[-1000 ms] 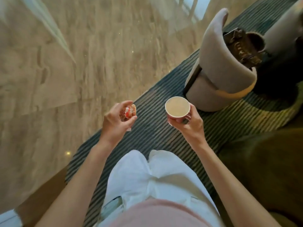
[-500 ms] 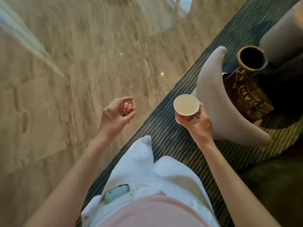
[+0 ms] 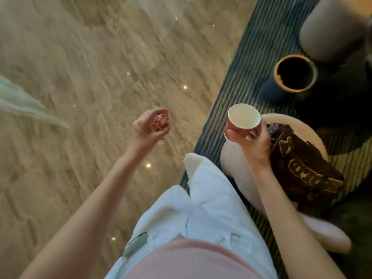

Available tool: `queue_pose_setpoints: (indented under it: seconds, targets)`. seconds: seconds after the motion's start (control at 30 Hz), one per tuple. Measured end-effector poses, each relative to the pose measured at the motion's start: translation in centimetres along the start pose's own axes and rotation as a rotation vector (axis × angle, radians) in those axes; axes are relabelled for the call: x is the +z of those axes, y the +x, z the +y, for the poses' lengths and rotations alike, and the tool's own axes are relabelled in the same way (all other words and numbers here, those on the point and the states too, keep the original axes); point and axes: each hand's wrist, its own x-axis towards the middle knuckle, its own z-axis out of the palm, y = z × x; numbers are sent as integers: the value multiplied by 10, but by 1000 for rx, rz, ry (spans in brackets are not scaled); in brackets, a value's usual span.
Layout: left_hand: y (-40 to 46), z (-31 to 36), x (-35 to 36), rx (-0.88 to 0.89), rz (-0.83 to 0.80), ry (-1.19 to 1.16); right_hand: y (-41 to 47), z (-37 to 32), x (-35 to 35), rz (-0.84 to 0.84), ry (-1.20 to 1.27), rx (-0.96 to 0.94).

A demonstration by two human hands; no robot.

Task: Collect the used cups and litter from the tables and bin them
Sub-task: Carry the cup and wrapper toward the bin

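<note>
My right hand point(image 3: 249, 138) grips a red paper cup point(image 3: 242, 120) with a white, empty inside, held upright at waist height above the arm of a pale chair. My left hand point(image 3: 146, 130) holds a crumpled red and white wrapper point(image 3: 160, 122) in curled fingers, out over the marble floor. A dark round bin point(image 3: 295, 74) with a gold rim and a black opening stands on the striped carpet, ahead and to the right of the cup.
A pale curved chair point(image 3: 289, 125) sits under my right arm with a brown patterned bag point(image 3: 304, 168) on it. A second pale chair point(image 3: 330, 27) is at the top right. Striped carpet point(image 3: 237, 77) meets the shiny marble floor point(image 3: 80, 77) on the left.
I have walked forward along the carpet edge. The chair with the bag has slid back under my right arm and the round bin has come closer. Both hands keep their hold.
</note>
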Motion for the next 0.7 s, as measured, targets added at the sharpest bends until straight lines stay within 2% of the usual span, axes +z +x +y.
queue_pose_setpoints:
  seconds: [0.27, 0.43, 0.6, 0.7]
  targets:
    - [184, 49, 51, 133, -156, 65, 132, -19, -7, 147, -32, 67]
    - [306, 71, 97, 232, -356, 104, 229, -18, -7, 316, -30, 93]
    - [450, 101, 140, 326, -481, 169, 319, -29, -3, 488, -12, 106]
    - [515, 128, 177, 356, -623, 207, 362, -40, -6, 569, 5, 122]
